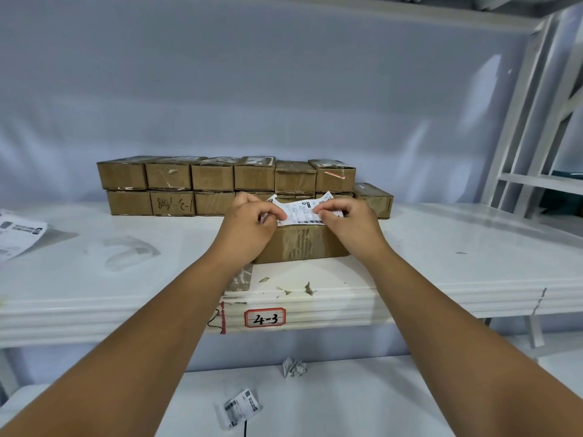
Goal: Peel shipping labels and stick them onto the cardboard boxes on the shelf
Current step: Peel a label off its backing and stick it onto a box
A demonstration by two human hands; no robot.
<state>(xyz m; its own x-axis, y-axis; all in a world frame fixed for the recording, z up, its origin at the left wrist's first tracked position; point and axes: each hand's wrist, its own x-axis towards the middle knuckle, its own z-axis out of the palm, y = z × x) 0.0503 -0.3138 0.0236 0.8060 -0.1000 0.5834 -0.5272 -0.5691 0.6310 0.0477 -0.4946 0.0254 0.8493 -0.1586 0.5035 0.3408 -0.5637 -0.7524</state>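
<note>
A white shipping label (301, 212) is stretched between both hands just above a taped cardboard box (299, 242) at the front middle of the white shelf (441, 263). My left hand (252, 220) pinches the label's left end, where a piece of it curls away. My right hand (345, 220) pinches its right end. Behind stands a two-high row of several cardboard boxes (220, 184); some top ones carry labels, and one lower box bears handwriting.
A sheet of labels (19, 234) lies at the shelf's far left, beside crumpled clear film (129, 250). A tag reading 4-3 (265, 317) marks the shelf edge. On the lower shelf lie a crumpled paper (293, 367) and a discarded label (241, 408). White racking (536, 137) rises at right.
</note>
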